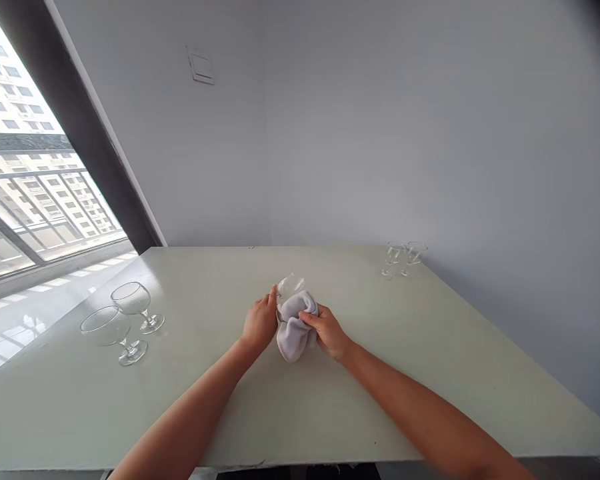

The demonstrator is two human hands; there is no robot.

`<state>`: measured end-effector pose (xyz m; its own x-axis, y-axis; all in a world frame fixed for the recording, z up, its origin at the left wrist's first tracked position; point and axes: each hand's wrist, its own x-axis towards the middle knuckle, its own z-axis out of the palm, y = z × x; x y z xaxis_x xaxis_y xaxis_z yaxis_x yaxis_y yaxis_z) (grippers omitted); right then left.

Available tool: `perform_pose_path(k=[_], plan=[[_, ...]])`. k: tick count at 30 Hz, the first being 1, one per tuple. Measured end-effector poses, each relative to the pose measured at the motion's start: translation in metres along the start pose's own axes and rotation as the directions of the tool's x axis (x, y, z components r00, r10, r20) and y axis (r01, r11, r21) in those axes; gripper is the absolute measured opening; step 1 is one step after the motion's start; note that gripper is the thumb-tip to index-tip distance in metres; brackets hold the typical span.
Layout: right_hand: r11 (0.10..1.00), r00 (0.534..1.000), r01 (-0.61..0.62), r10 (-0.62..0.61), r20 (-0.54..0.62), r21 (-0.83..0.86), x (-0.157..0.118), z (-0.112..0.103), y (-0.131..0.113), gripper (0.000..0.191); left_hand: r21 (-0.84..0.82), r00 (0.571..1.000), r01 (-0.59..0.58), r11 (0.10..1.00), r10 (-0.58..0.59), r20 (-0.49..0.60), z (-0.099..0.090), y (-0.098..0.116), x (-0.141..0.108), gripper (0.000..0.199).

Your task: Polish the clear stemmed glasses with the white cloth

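Observation:
My right hand (pixel 330 331) is closed on a bunched pale grey cloth (pixel 294 337), thumb on top. Beside it, my left hand (pixel 261 319) is closed around the near side of a clear glass (pixel 291 284). Only the far part of this glass shows beyond the cloth; the rest is hidden by the cloth and fingers. The cloth presses against the glass, and its lower folds hang toward me just above the table.
Two stemmed glasses, a nearer one (pixel 106 327) and a farther one (pixel 131 299), stand on the left of the pale table (pixel 220 427). Two smaller stemmed glasses (pixel 395 253) stand at the back right. Walls border the far and right sides; a window is at left.

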<state>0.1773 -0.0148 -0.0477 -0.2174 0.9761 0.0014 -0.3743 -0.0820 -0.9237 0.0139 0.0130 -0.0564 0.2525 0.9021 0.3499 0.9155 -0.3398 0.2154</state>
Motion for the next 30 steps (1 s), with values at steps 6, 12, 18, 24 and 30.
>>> perform_pose_path(k=[6,12,18,24,30], plan=[[0.983,0.912,0.075,-0.135,-0.388,-0.165,0.022,-0.035,-0.015,0.034,-0.303,0.976,0.215,0.928,-0.212,0.046,0.001,-0.001,0.002,0.037],[0.970,0.864,0.112,-0.202,-0.462,-0.216,0.030,-0.060,-0.032,0.036,-0.455,0.979,0.185,0.871,-0.206,0.004,-0.010,0.012,-0.003,0.037],[0.986,0.913,0.121,-0.156,-0.377,-0.114,0.029,-0.060,-0.036,0.027,-0.376,0.991,0.086,0.923,-0.118,-0.063,-0.006,0.011,-0.004,0.027],[0.992,0.987,0.092,-0.102,-0.128,-0.082,0.022,-0.049,-0.042,0.042,-0.330,0.996,-0.067,0.942,0.043,-0.081,0.005,0.008,-0.006,0.031],[0.967,0.993,0.115,-0.111,0.034,-0.229,0.017,-0.040,-0.036,0.037,-0.234,0.970,-0.233,0.944,0.208,-0.129,0.008,0.005,-0.005,0.031]])
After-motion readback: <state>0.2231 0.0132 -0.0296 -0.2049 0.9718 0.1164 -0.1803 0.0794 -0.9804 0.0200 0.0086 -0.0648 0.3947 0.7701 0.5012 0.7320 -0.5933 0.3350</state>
